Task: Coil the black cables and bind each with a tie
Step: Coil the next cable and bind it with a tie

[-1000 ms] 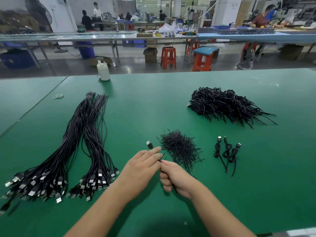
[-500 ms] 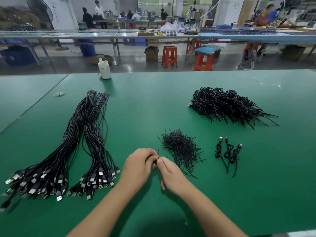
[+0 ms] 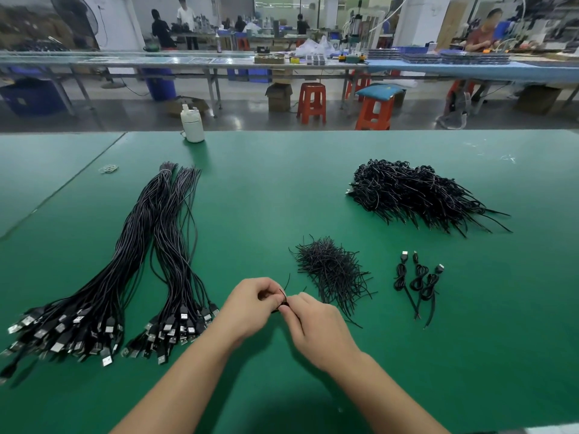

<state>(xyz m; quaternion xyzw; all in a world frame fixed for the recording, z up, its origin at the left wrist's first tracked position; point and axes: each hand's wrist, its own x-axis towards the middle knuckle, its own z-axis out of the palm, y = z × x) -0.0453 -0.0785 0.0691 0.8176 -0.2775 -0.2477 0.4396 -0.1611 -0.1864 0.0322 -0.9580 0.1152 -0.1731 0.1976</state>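
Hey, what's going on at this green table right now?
A person is bundling black cables. Both hands, left hand and right hand, pinch a small coiled cable and its tie between them. Loose ties lie just beyond, three finished coils to the right, and two long bunches of uncoiled cables wait on the left.

I'm on a factory assembly floor: green bench mat (image 3: 282, 183) stacked with bulk USB cable bundles (image 3: 103, 277); beyond it, long worktables (image 3: 219, 62), orange plastic stools (image 3: 311, 101), seated workers (image 3: 482, 36) further back.
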